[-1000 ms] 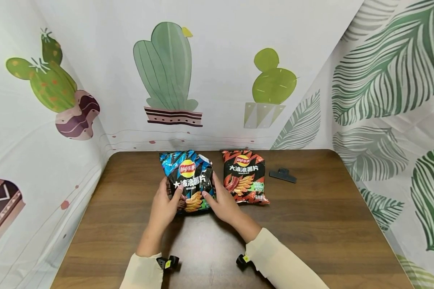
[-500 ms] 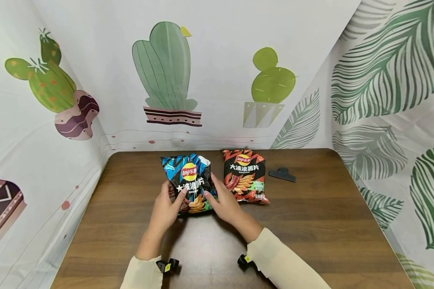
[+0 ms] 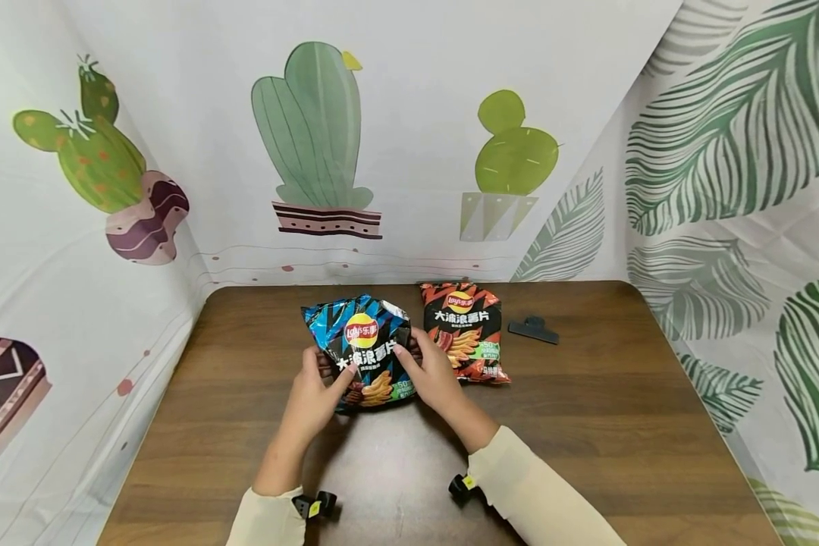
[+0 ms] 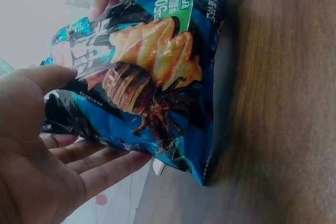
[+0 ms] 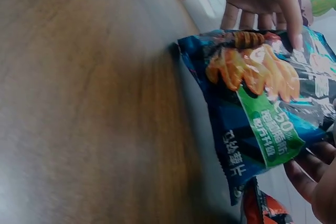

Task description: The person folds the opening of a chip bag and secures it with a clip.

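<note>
A blue and black Lay's bag of potato chips (image 3: 365, 334) is held between both hands, its printed front facing up toward me. My left hand (image 3: 314, 398) grips its left side, thumb on the front and fingers behind. On the other side my right hand (image 3: 437, 379) holds the right edge, its thumb (image 3: 406, 356) lying over the front near the white lettering. The bag's lower edge (image 4: 209, 103) is close over the wooden table in the left wrist view. In the right wrist view, a green label (image 5: 273, 129) shows at a lower corner of the bag.
A red and black Lay's bag (image 3: 462, 334) lies just right of the blue one, partly behind the right hand. Farther right is a dark grey clip (image 3: 534, 330). The wooden table (image 3: 587, 440) ends at a back wall of printed cloth (image 3: 423, 152).
The right hand has slid up along the bag's right edge, uncovering its green lower corner. The blue bag has come slightly nearer to me. The red bag and clip stay put.
</note>
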{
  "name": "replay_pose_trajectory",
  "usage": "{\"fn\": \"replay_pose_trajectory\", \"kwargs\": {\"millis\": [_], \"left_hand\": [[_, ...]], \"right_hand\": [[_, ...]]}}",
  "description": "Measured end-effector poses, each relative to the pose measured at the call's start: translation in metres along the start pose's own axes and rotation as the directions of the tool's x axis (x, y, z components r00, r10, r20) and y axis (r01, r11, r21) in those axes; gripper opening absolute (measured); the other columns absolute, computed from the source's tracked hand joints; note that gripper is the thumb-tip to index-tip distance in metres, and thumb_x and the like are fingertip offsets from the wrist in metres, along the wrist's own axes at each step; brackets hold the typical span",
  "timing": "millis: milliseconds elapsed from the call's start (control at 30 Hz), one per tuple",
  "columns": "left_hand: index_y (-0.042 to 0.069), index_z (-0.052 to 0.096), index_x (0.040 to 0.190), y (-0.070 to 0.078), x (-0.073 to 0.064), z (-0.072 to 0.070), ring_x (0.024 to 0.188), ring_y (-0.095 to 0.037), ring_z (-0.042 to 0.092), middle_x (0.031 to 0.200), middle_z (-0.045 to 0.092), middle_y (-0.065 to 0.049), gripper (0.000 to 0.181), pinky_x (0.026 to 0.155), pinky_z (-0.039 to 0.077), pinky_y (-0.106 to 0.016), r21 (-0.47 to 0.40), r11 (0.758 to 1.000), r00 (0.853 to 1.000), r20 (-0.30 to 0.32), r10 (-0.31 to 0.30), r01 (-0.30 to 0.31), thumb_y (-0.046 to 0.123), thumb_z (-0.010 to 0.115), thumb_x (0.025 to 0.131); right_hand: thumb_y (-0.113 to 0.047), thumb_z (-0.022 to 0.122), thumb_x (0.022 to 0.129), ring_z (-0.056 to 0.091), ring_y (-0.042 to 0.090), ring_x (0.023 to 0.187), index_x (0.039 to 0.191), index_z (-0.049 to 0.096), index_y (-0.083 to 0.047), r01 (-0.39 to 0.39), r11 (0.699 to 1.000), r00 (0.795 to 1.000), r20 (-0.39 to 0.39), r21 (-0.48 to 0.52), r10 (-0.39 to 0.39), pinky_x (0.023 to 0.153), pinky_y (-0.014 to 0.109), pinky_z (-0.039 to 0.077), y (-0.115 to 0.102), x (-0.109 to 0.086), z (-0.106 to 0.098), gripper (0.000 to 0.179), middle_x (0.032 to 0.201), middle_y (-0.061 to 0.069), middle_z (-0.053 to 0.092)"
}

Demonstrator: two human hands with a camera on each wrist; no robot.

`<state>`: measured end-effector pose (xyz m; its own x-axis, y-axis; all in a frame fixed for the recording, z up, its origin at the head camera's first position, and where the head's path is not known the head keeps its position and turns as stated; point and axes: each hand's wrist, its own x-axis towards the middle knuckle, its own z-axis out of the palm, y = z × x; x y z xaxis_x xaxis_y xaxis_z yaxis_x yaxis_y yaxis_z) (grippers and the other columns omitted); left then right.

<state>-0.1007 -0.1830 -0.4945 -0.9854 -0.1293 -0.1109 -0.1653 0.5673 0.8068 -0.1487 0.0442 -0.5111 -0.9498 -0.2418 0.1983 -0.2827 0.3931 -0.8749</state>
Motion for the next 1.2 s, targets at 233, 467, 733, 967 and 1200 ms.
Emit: {"fn": "replay_pose_trajectory", "kwargs": {"millis": [233, 467, 733, 967, 1200], "left_hand": [[0.006, 0.037, 0.136, 0.001, -0.001, -0.002, 0.104, -0.030, 0.060, 0.114, 0.063, -0.019, 0.078, 0.091, 0.050, -0.048, 0.040, 0.999, 1.000, 0.002, 0.018, -0.018, 0.059, 0.069, 0.089], [0.009, 0.026, 0.150, 0.002, 0.001, -0.007, 0.125, -0.036, 0.058, 0.139, 0.053, -0.020, 0.096, 0.102, 0.049, -0.055, 0.012, 0.999, 0.999, 0.027, 0.033, -0.034, 0.066, 0.068, 0.086], [0.021, 0.018, 0.162, 0.019, 0.002, -0.023, 0.122, -0.038, 0.057, 0.155, 0.040, -0.017, 0.095, 0.103, 0.048, -0.056, -0.025, 0.988, 0.978, -0.151, 0.145, -0.150, 0.058, 0.068, 0.090], [0.013, 0.031, 0.157, 0.042, 0.001, -0.031, 0.133, -0.033, 0.045, 0.141, 0.053, -0.014, 0.081, 0.111, 0.034, -0.055, 0.123, 0.889, 0.784, -0.428, 0.449, -0.442, 0.024, 0.076, 0.090], [0.002, 0.057, 0.139, 0.071, 0.001, -0.034, 0.143, -0.038, 0.042, 0.129, 0.061, -0.020, 0.052, 0.118, 0.026, -0.061, 0.362, 0.771, 0.648, -0.417, 0.637, -0.524, 0.014, 0.072, 0.090]], "right_hand": [[-0.038, 0.055, 0.105, 0.059, 0.009, 0.077, 0.108, 0.064, -0.016, 0.005, 0.999, 0.999, -0.032, -0.040, -0.007, 0.069, 0.025, 0.049, 0.006, 0.006, -0.003, 0.024, 0.089, -0.002, 0.066], [-0.033, 0.058, 0.104, 0.051, 0.009, 0.064, 0.097, 0.064, -0.017, 0.060, 0.998, 0.997, -0.053, -0.031, -0.062, 0.061, 0.025, 0.044, 0.009, 0.007, -0.006, 0.018, 0.074, -0.003, 0.060], [-0.031, 0.057, 0.104, 0.052, 0.009, 0.066, 0.096, 0.065, -0.016, 0.086, 0.996, 0.995, -0.050, -0.006, -0.086, 0.061, 0.025, 0.045, 0.006, 0.004, -0.007, 0.019, 0.075, -0.003, 0.061], [-0.029, 0.058, 0.104, 0.050, 0.006, 0.063, 0.098, 0.066, -0.016, 0.089, 0.996, 0.995, -0.051, 0.033, -0.087, 0.060, 0.024, 0.045, 0.006, 0.002, -0.005, 0.017, 0.073, -0.003, 0.060], [-0.028, 0.058, 0.104, 0.049, 0.007, 0.062, 0.098, 0.065, -0.016, 0.065, 0.996, 0.997, -0.032, 0.063, -0.063, 0.060, 0.023, 0.043, 0.002, 0.002, -0.004, 0.015, 0.071, -0.004, 0.056]]}}
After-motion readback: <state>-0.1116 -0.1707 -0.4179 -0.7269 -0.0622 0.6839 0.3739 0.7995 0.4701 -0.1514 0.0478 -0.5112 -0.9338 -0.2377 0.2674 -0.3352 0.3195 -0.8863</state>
